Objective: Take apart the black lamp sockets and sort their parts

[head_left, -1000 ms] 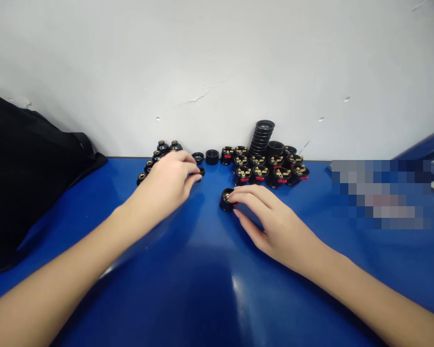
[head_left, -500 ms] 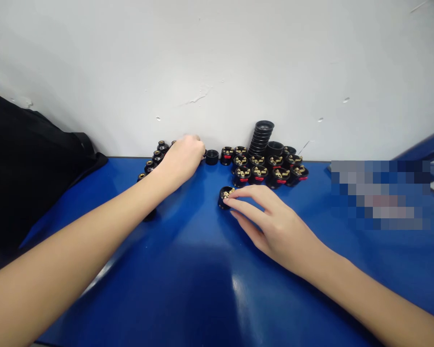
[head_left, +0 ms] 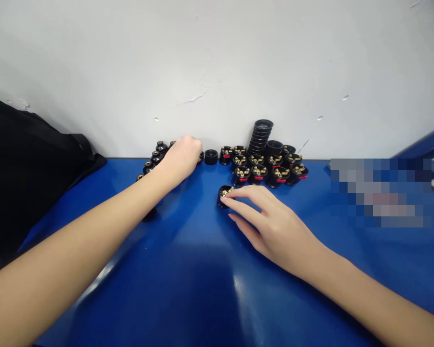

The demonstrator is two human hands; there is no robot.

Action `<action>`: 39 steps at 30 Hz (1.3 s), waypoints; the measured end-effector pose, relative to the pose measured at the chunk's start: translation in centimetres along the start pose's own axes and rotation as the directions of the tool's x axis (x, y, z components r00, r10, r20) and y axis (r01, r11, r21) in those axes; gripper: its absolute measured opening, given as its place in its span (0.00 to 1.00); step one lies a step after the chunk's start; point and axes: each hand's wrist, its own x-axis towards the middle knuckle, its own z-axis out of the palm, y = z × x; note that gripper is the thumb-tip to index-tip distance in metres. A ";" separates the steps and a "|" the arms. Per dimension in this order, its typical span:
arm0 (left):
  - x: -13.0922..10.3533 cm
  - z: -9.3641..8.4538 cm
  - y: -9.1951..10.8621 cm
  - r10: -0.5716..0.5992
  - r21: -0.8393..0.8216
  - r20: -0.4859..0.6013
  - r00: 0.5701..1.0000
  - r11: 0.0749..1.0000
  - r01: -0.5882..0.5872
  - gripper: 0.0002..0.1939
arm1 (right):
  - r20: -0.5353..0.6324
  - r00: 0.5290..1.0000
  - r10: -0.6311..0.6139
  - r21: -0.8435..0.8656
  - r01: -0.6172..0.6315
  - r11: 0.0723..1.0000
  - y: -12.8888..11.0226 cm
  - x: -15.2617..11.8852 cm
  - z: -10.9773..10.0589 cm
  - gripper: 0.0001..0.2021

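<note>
In the head view, your right hand (head_left: 275, 226) is loosely curved, fingertips over the near rim of a black socket (head_left: 221, 200) and thumb spread apart from them, so the grip looks open rather than pinched; the socket stands upright on the blue table (head_left: 188, 270), in front of the clustered sockets (head_left: 259, 174) and apart from them; it looks light, hard and a bit slick, so take it by the smooth outer wall, sparing the gold contacts inside, which could bend; over by the black cup (head_left: 211, 157), your left hand (head_left: 184, 155) hides its own fingertips, so I can't tell what it holds.
</note>
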 end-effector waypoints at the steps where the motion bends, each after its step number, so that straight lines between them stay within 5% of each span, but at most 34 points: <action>1: 0.0 0.0 0.0 0.001 0.002 0.001 1.000 1.000 -0.001 0.12 | 0.003 1.000 -0.001 -0.006 0.001 1.000 0.0 0.0 0.0 0.16; 18: 0.4 0.6 -0.6 0.032 -0.011 -0.064 0.997 0.999 -0.032 0.09 | 0.030 1.000 -0.010 -0.129 0.013 0.992 -0.3 0.0 -0.4 0.17; 23: -0.5 -2.1 -1.6 0.008 -0.084 -0.174 0.985 0.996 -0.023 0.09 | 0.037 0.999 -0.024 -0.162 0.030 0.986 -0.3 -0.2 -0.4 0.17; 28: -4.2 -4.6 -3.0 -0.057 -0.035 -0.117 0.991 0.998 0.053 0.08 | 0.048 0.994 -0.094 -0.200 0.102 0.974 -0.2 0.5 -0.4 0.18; 34: -8.2 -1.8 -4.3 -0.051 0.107 -0.129 0.990 0.992 0.065 0.11 | 0.112 0.985 -0.128 -0.272 0.154 0.950 0.1 2.2 -0.4 0.24; 39: -9.9 -0.4 -3.1 -0.027 0.111 -0.149 0.989 0.993 0.044 0.09 | 0.186 0.974 -0.127 -0.320 0.182 0.930 1.2 3.9 0.3 0.25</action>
